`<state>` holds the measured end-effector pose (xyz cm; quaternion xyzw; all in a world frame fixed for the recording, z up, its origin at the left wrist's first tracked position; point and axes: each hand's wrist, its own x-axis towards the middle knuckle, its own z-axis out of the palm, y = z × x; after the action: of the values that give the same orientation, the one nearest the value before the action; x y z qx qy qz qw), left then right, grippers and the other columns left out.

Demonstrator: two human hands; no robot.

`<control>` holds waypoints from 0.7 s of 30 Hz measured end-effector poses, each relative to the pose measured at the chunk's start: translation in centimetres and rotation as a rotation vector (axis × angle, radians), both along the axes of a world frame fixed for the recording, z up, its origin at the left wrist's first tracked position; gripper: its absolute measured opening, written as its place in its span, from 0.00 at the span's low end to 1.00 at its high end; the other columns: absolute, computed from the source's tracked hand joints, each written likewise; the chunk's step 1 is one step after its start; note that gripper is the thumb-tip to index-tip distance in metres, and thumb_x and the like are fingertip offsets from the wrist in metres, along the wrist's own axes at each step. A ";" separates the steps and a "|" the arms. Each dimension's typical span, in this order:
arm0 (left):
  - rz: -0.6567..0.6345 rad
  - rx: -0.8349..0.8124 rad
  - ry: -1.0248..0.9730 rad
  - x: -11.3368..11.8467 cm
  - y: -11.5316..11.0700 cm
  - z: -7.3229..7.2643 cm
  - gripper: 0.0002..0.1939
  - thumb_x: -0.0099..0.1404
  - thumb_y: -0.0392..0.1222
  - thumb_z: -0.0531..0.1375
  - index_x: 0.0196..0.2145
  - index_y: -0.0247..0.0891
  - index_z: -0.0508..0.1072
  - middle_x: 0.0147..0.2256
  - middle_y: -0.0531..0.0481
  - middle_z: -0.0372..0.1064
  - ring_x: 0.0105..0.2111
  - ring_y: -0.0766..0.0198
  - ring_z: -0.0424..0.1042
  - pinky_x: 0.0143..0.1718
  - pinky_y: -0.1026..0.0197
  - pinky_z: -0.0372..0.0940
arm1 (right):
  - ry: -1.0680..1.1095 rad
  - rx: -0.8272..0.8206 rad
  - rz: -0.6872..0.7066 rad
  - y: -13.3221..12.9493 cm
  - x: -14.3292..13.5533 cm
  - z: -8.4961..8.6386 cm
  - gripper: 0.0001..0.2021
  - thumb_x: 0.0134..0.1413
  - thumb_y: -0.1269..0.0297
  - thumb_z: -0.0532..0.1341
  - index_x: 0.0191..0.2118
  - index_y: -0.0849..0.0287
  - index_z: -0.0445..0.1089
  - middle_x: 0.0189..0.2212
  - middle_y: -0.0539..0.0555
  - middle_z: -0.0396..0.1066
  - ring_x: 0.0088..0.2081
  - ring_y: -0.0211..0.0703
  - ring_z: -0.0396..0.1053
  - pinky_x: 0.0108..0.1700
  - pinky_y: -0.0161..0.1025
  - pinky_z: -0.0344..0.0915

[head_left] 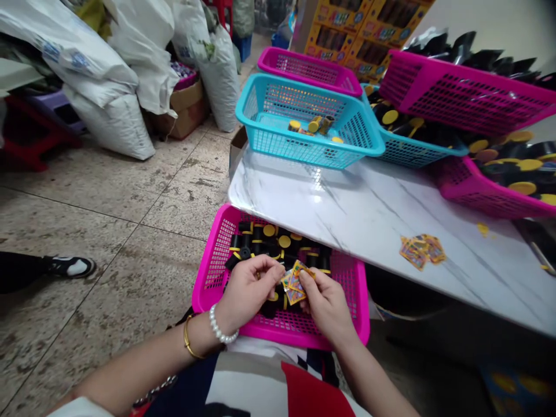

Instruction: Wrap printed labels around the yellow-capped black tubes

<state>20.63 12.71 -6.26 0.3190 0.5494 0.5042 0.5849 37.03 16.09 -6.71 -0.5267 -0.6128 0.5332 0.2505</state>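
Over a pink basket [357, 301] on my lap, my right hand [324, 298] pinches several small colourful stickers or cards [295, 281], fanned out between thumb and fingers. My left hand [252, 284], with a pearl bracelet at the wrist, is closed in a pinch at the left edge of these cards; whatever is between its fingertips is too small to name. Black cylinders with yellow caps [284, 241] fill the basket below both hands. More of the same cards [422, 250] lie in a loose pile on the white marbled table [313, 202] to the right.
A blue basket [308, 147] with a few small yellow-capped tubes stands at the table's far end. Pink baskets [469, 95] of black, yellow-capped pieces are stacked at the right. White sacks [117, 116] stand on the floor at the left, and another person's shoe [72, 267] shows there.
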 end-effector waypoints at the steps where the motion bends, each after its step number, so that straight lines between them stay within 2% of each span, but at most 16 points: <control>1: 0.006 0.013 0.015 0.0 -0.1 0.0 0.14 0.61 0.51 0.62 0.32 0.34 0.73 0.24 0.53 0.66 0.20 0.71 0.62 0.22 0.68 0.57 | -0.018 0.026 0.019 0.0 0.0 -0.1 0.18 0.61 0.52 0.55 0.25 0.58 0.63 0.17 0.46 0.59 0.18 0.34 0.58 0.19 0.31 0.54; 4: 0.016 0.065 0.074 0.1 0.3 -0.5 0.12 0.59 0.45 0.64 0.36 0.35 0.75 0.30 0.50 0.70 0.28 0.67 0.67 0.30 0.65 0.63 | -0.050 0.123 0.099 -0.1 -0.3 -0.2 0.18 0.62 0.54 0.55 0.24 0.58 0.62 0.19 0.46 0.60 0.21 0.35 0.58 0.23 0.32 0.56; 6: -0.007 0.095 0.106 0.0 1.0 -0.8 0.09 0.57 0.43 0.65 0.32 0.34 0.76 0.30 0.50 0.71 0.31 0.65 0.68 0.34 0.64 0.63 | -0.061 0.145 0.155 -0.1 -0.5 0.3 0.17 0.61 0.56 0.56 0.24 0.59 0.63 0.19 0.47 0.61 0.22 0.35 0.58 0.24 0.32 0.57; 8: 0.000 0.092 0.091 -0.4 1.9 -0.8 0.08 0.57 0.42 0.65 0.28 0.34 0.75 0.28 0.50 0.70 0.30 0.66 0.68 0.34 0.64 0.63 | -0.064 0.105 0.210 0.4 -0.3 1.2 0.15 0.60 0.56 0.57 0.25 0.59 0.65 0.20 0.47 0.64 0.22 0.35 0.60 0.24 0.32 0.57; 10: 0.074 0.074 0.051 -1.2 2.6 -0.3 0.09 0.57 0.44 0.65 0.28 0.34 0.74 0.27 0.51 0.70 0.29 0.67 0.67 0.33 0.65 0.62 | -0.054 0.106 0.213 2.1 0.5 2.5 0.14 0.58 0.56 0.59 0.27 0.59 0.68 0.21 0.49 0.69 0.23 0.37 0.64 0.25 0.33 0.60; 11: 0.115 0.070 0.039 -1.6 2.9 -0.1 0.10 0.57 0.44 0.65 0.29 0.34 0.74 0.27 0.52 0.71 0.29 0.67 0.67 0.32 0.65 0.62 | -0.071 0.165 0.173 3.4 1.2 3.1 0.13 0.58 0.56 0.59 0.28 0.59 0.70 0.23 0.50 0.71 0.25 0.39 0.66 0.27 0.34 0.62; 13: 0.164 0.076 0.045 -2.3 3.3 0.4 0.10 0.58 0.45 0.65 0.29 0.34 0.74 0.27 0.52 0.71 0.29 0.67 0.67 0.32 0.65 0.62 | -0.199 0.403 0.004 6.9 2.9 4.0 0.13 0.57 0.55 0.60 0.29 0.59 0.72 0.25 0.52 0.73 0.27 0.41 0.68 0.31 0.37 0.63; 15: 0.154 0.075 0.066 -2.6 3.3 0.5 0.11 0.57 0.46 0.65 0.29 0.34 0.74 0.27 0.52 0.71 0.29 0.67 0.67 0.32 0.65 0.61 | -0.452 0.663 -0.186 10.7 4.8 4.1 0.12 0.54 0.55 0.61 0.28 0.58 0.72 0.24 0.52 0.71 0.27 0.43 0.67 0.33 0.40 0.62; 17: 0.119 0.057 0.082 -2.6 3.2 0.2 0.12 0.57 0.47 0.65 0.29 0.34 0.75 0.27 0.51 0.71 0.29 0.66 0.67 0.32 0.65 0.61 | -0.652 0.807 -0.248 13.5 6.2 3.8 0.11 0.50 0.55 0.64 0.30 0.59 0.73 0.24 0.54 0.70 0.28 0.45 0.66 0.34 0.43 0.62; 19: 0.102 0.033 0.097 -2.3 2.9 -0.2 0.12 0.57 0.48 0.65 0.28 0.34 0.75 0.27 0.50 0.71 0.29 0.66 0.67 0.31 0.64 0.62 | -0.692 0.920 -0.291 14.1 6.5 3.5 0.15 0.48 0.55 0.66 0.38 0.61 0.73 0.28 0.56 0.70 0.31 0.48 0.66 0.37 0.45 0.63; 21: 0.102 0.019 0.118 -2.1 2.7 -0.5 0.13 0.57 0.48 0.65 0.28 0.34 0.74 0.26 0.50 0.71 0.28 0.65 0.67 0.31 0.64 0.62 | -0.597 0.991 -0.363 12.2 5.6 3.6 0.18 0.51 0.56 0.64 0.46 0.60 0.71 0.33 0.57 0.70 0.33 0.48 0.67 0.39 0.45 0.64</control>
<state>18.58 15.44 -6.79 0.3256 0.5937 0.5189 0.5219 42.59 28.27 -3.14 -0.5702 -0.7324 -0.0378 0.3702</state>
